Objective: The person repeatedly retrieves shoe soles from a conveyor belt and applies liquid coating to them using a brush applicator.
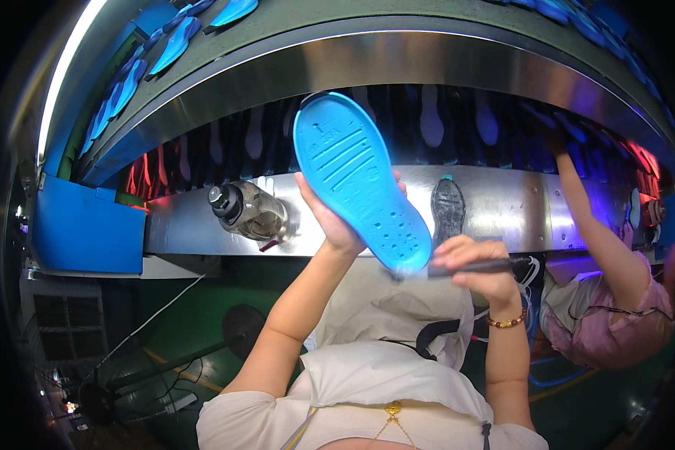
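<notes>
A bright blue shoe sole (352, 172) is held up in front of me, its face with grooves and small holes toward me. My left hand (335, 223) grips it from behind, with fingers showing at both sides. My right hand (478, 262) is closed around the black handle of a brush (495, 265). The pale, blurred brush end meets the sole's lower rounded end; whether it presses on the surface or the edge I cannot tell. Just beyond my right hand, a dark sole (448, 208) lies on the steel bench (514, 202).
A clear bottle with a black lid (249, 210) stands on the bench to the left. Several dark soles (431, 116) sit in the recess under the metal-edged conveyor (307, 49), which carries blue soles (176, 46). At right, a person in pink (615, 319) reaches toward the recess.
</notes>
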Available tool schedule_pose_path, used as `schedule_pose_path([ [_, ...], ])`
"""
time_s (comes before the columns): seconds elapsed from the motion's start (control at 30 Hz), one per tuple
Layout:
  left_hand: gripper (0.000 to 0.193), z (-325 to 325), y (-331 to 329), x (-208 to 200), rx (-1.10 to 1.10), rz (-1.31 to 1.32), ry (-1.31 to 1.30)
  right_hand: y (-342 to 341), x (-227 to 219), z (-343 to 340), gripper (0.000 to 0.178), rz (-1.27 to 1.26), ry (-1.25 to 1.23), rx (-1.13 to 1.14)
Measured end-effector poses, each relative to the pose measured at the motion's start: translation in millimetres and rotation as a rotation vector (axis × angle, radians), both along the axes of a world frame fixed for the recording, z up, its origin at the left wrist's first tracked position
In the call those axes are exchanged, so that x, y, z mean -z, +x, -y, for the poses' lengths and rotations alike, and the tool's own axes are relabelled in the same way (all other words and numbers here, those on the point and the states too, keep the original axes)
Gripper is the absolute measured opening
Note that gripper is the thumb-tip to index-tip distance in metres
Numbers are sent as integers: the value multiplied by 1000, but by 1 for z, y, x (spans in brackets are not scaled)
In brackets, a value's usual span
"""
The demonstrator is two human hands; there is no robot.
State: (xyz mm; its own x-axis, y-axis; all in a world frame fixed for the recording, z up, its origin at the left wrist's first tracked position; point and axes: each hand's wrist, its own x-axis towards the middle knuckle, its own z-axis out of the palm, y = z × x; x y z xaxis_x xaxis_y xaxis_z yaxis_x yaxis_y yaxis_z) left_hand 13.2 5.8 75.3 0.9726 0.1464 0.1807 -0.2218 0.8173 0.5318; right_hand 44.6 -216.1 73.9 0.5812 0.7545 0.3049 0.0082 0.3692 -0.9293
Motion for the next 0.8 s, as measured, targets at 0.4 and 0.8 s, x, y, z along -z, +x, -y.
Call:
schedule_pose_path([
  [0.4,57,7,-17,21,395,-143,0,-12,-32,0,24,173,-321,53],
  [0.8,56,-15,-15,-8,856,-525,203,5,-56,5,21,447,-305,-87],
])
